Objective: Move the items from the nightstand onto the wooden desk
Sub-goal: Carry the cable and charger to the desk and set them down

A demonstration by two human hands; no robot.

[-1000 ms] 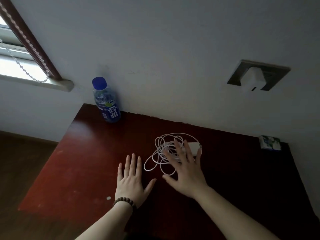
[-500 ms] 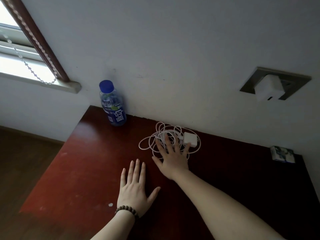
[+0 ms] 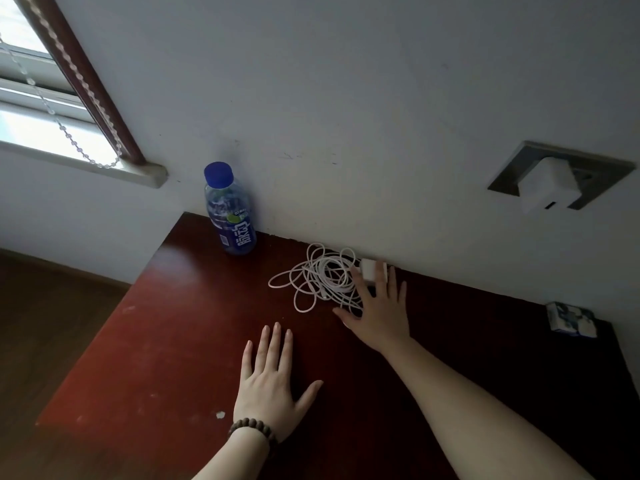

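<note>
Left hand: the left hand lies flat on the dark red wooden surface, palm down, fingers spread and holding nothing; my guess is that it steadies the person while the other arm stretches forward. A bead bracelet sits on that wrist.
Right hand: the right hand reaches toward the wall, fingers splayed and not closed on anything; its fingertips rest on or just over the white charger block, and I cannot tell whether they press it. It looks like settling the charger in place near the wall.
Cable: one white cable, loosely coiled, lies on the surface just left of that hand, its loops touching the thumb side.
Bottle: one blue-capped bottle stands upright at the back edge, touching or nearly touching the wall, well clear of both hands.
Small packet: one blue-and-white packet lies far right, by the wall.
Wall socket: one socket with one white plug in it, above the surface.
Count: bottle, cable with charger and packet are all on the surface.
</note>
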